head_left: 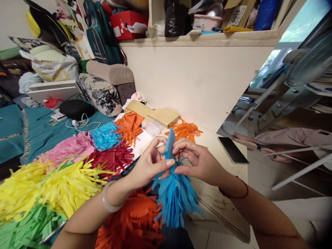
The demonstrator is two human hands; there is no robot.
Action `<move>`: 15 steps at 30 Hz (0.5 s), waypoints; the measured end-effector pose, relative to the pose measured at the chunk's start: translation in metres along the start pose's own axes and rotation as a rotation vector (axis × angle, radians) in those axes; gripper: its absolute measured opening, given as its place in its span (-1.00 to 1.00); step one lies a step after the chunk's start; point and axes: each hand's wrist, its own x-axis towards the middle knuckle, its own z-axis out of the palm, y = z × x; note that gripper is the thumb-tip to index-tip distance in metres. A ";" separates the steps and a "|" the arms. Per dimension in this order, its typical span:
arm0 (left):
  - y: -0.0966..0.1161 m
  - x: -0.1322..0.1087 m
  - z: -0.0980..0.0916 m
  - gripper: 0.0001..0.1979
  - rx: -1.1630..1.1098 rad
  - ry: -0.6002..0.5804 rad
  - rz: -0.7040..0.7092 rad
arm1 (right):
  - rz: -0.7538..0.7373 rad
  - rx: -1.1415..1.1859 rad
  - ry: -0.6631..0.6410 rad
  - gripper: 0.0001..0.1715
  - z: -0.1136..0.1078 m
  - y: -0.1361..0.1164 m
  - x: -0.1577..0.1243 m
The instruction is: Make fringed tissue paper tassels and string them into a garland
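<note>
Between my hands is a bundle of blue fringed paper (175,197), its uncut top band standing upright and its cut strips hanging down over the table edge. My left hand (153,159) pinches the band from the left, thumb across its front. From the right, my right hand (190,155) has its fingertips closed at the band; anything small between them is too fine to make out. Orange fringed paper (129,221) lies below on my lap. Another orange fringed piece (185,129) rests on the table just behind my hands.
Yellow (70,180), green (31,224), pink (68,148), dark red (111,159) and light blue (105,135) fringed bundles are heaped at left. A phone (233,149) lies on the wooden table (207,193) at right. Folded tan paper (163,116) is behind. A fan (310,60) stands right.
</note>
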 end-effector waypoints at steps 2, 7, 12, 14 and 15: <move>0.001 0.000 0.001 -0.62 0.005 0.002 0.008 | -0.021 -0.059 0.014 -0.56 0.003 -0.003 -0.001; 0.003 -0.002 0.006 -0.62 -0.009 0.001 0.012 | -0.054 -0.173 0.021 -0.61 0.006 -0.009 -0.004; 0.006 -0.004 0.009 -0.62 -0.017 -0.008 -0.012 | -0.033 -0.125 -0.026 -0.66 0.003 -0.013 -0.006; 0.007 -0.005 0.009 -0.62 -0.020 -0.023 -0.007 | -0.038 -0.121 -0.042 -0.65 0.002 -0.013 -0.007; 0.007 -0.005 0.009 -0.63 -0.020 -0.033 -0.003 | -0.039 -0.119 -0.049 -0.63 0.002 -0.013 -0.007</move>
